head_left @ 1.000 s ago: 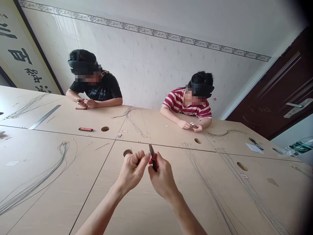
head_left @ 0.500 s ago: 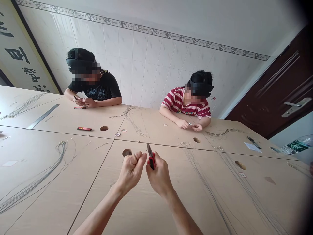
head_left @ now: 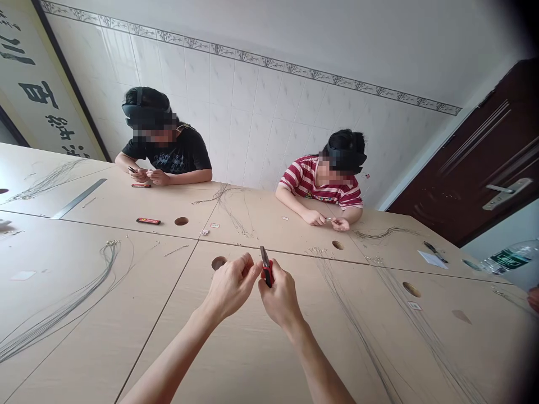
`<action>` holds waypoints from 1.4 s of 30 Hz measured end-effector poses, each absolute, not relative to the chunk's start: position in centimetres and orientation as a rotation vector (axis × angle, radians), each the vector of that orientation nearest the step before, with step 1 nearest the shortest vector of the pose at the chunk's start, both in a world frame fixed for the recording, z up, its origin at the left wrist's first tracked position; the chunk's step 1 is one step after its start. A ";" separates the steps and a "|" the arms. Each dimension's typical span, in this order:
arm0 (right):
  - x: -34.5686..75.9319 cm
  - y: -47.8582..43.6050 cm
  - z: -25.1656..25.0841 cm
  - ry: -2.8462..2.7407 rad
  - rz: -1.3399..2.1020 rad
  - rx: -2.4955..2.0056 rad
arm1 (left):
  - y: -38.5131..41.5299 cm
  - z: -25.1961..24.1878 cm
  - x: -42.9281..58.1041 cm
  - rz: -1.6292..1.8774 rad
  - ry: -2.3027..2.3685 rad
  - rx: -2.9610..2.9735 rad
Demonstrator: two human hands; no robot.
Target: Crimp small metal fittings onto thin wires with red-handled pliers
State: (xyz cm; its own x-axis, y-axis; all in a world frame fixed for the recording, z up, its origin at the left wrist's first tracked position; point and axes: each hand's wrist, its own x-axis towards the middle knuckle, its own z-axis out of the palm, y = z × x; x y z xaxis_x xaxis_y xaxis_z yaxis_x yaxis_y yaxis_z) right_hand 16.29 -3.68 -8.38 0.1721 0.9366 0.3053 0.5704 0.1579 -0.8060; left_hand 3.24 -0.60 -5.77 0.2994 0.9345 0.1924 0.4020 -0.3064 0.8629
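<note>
My right hand (head_left: 279,294) is closed around a pair of pliers (head_left: 266,268) with red and black handles, its dark jaws pointing up and away from me. Just left of the jaws, my left hand (head_left: 236,280) is pinched shut, thumb against the curled fingers. Whatever it grips is too small or too hidden to make out. Both hands are held over the middle of the table (head_left: 227,359). To the left lies a bundle of thin grey wires (head_left: 90,292) with small metal bits at its far end. More thin wires (head_left: 337,289) are spread out to the right.
Across the table sit a person in black (head_left: 168,148) and a person in striped red (head_left: 320,185), both handling small things. A red-and-black box (head_left: 149,221), a metal ruler (head_left: 80,198), a plastic bottle (head_left: 511,257) and round table holes (head_left: 411,289) are also around.
Both hands and the pliers have shifted slightly right in the view. My left hand has turned a little, still pinched. The far right person's hands have moved slightly apart.
</note>
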 end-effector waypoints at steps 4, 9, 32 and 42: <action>16.2 -4.0 -8.4 -1.512 0.506 -1.529 | -0.2 -6.4 3.4 1.004 1.245 1.773; 16.0 -4.2 -8.2 -1.496 0.531 -1.532 | 0.8 -7.2 3.4 1.158 1.181 1.536; 15.0 -3.9 -9.2 -1.426 0.654 -1.497 | -0.3 -3.1 4.3 1.388 0.132 0.281; 14.9 -3.8 -9.4 -1.437 0.664 -1.500 | -0.4 -3.1 3.6 1.353 0.174 0.357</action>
